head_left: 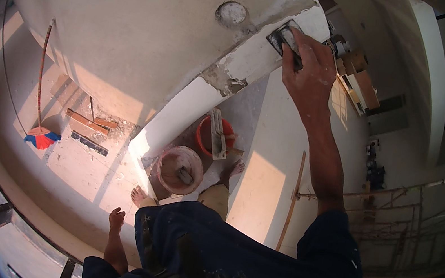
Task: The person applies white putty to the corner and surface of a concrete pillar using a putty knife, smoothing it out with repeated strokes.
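My right hand [311, 66] is raised at the upper middle, its fingers closed round a small dark sanding block [280, 38] smeared with white. The block lies against the white-coated end face of the wall [262, 59], close to its grey plastered edge. Below it on the same strip, a patch of rough grey [225, 80] shows with flaking edges. My left hand [117, 218] hangs at my side at the lower left, fingers loosely bent and nothing visible in it.
By my feet stand a plaster-smeared bucket [180, 169] with a tool inside and a red bucket [216, 137] with a long board across it. A broom [42, 85] leans at left, near wood pieces [88, 122]. Scaffolding [406, 205] and a long stick [291, 203] are at right.
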`<state>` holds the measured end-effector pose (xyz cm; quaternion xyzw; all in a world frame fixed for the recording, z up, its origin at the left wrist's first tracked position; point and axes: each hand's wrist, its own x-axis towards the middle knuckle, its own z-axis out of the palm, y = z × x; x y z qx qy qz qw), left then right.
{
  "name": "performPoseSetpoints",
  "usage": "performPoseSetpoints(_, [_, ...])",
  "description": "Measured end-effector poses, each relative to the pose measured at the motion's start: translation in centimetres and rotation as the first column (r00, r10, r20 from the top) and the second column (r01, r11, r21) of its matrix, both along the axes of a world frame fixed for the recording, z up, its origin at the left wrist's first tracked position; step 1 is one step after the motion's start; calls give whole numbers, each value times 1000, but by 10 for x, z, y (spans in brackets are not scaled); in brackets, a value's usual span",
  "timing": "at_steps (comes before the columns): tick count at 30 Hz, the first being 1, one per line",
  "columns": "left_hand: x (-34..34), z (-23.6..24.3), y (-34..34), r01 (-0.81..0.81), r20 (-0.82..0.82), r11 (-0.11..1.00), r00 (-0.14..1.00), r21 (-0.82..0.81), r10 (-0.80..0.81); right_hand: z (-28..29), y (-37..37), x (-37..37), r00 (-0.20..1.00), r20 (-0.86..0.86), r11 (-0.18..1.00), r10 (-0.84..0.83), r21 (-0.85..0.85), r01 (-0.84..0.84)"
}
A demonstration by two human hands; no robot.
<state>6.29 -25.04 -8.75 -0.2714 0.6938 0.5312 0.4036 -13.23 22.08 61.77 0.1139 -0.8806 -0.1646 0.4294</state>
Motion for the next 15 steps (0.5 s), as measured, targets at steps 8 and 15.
performPoseSetpoints(8, [-3,2,19,-43,19,998,999,47,42,-57,-4,3,959,279,999,-54,19,51])
performPoseSetpoints(15, [-1,-4,20,4,-13,999,1000,35,-4,30,2,-14,992,-126,996,0,94,11])
